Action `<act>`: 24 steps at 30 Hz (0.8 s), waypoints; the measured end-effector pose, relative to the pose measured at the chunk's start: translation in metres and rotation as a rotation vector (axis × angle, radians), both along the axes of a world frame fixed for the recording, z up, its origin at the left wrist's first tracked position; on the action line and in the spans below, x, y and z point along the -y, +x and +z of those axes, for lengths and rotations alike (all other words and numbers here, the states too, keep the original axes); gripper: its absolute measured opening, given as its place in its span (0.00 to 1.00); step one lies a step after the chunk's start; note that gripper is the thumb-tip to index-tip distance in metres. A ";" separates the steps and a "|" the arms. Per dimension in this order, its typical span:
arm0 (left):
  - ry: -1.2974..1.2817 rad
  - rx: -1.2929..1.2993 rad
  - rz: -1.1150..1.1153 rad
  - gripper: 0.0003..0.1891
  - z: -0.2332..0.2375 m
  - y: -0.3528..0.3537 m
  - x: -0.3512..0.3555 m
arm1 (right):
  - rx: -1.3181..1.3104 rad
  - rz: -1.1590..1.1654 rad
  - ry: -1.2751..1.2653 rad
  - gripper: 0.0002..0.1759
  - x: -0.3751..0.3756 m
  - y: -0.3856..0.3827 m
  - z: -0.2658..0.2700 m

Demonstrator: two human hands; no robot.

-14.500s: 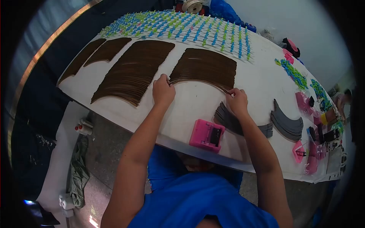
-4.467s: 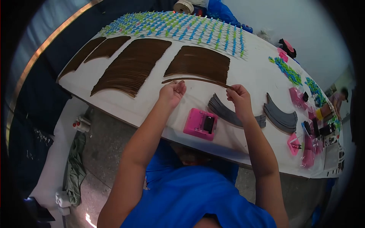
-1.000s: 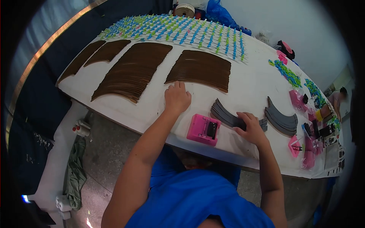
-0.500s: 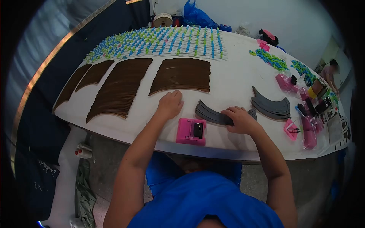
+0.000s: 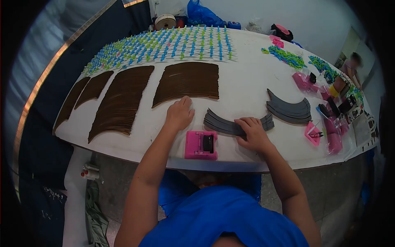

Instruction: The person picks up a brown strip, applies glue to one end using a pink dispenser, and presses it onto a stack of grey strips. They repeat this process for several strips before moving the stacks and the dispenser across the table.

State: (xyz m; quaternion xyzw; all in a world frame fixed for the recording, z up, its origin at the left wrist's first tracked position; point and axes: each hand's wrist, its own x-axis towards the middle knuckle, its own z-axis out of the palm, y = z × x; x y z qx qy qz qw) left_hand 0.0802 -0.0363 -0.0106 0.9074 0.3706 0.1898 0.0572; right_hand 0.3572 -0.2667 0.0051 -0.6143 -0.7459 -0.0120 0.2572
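My left hand (image 5: 180, 114) lies on the white table, its fingertips at the lower edge of a wide fan of brown strips (image 5: 187, 82). The fingers look slightly bent and hold nothing that I can make out. My right hand (image 5: 253, 133) grips the middle of a curved fan of grey strips (image 5: 222, 124), fingers over the top and thumb on the near side. Between my hands, nearer the table's front edge, sits a pink device with a black part (image 5: 200, 145). A second grey fan (image 5: 289, 108) lies to the right of my right hand.
More brown fans (image 5: 121, 101) lie at the left. Behind them stand rows of blue and green clips (image 5: 177, 44). Loose clips (image 5: 288, 57), pink packages (image 5: 334, 138) and a pink tray (image 5: 313, 133) are at the right. A co-worker (image 5: 352, 69) is at the far right.
The view has shifted, so the table's contents appear slightly further left. My right hand has turned a little on the grey strips, its thumb showing more. My left hand stays by the brown fan.
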 end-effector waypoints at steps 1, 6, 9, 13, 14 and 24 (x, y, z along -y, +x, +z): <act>0.003 0.004 0.008 0.24 0.000 0.000 0.000 | 0.004 -0.005 0.014 0.36 0.000 0.000 0.000; 0.020 0.018 0.015 0.26 -0.002 -0.001 0.000 | 0.013 -0.007 0.012 0.37 0.000 -0.001 0.000; 0.039 0.038 0.012 0.22 -0.003 0.000 0.001 | 0.022 -0.016 0.024 0.36 0.000 -0.002 -0.001; 0.099 0.101 0.003 0.22 -0.010 -0.001 -0.001 | 0.017 -0.020 0.047 0.35 0.001 -0.003 -0.001; 0.120 0.125 0.000 0.22 -0.012 -0.001 -0.002 | 0.020 -0.024 0.047 0.35 0.001 -0.003 -0.002; 0.109 0.143 -0.013 0.19 -0.005 -0.002 0.003 | -0.004 -0.048 0.024 0.32 0.000 -0.003 0.001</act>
